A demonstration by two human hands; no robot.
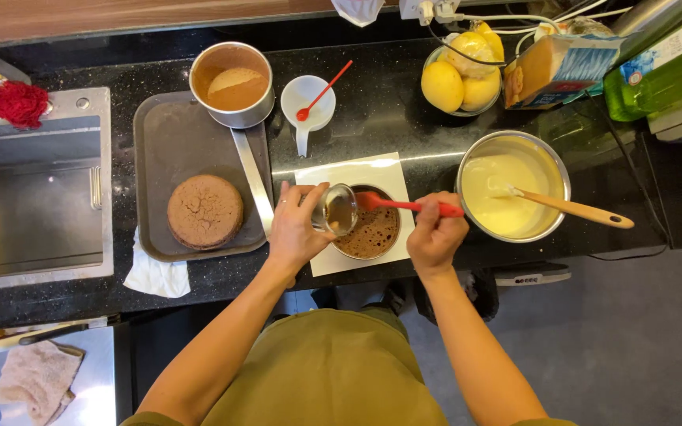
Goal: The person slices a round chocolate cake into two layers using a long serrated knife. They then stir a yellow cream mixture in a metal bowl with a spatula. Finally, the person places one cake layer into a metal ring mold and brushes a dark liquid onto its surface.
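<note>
Half the cake [372, 234] hides behind tilted cup [336, 210].

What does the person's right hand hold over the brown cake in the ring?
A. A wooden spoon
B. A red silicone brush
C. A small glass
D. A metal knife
B: the right hand grips a red-handled brush whose head sits above the brown cake, while the left hand tilts the small glass.

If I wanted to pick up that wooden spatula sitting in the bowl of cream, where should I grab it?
Probably by the bare wooden handle of the wooden spatula, coming from the right. It juts out past the rim of the cream bowl, while the pale blade end lies in the cream.
</note>
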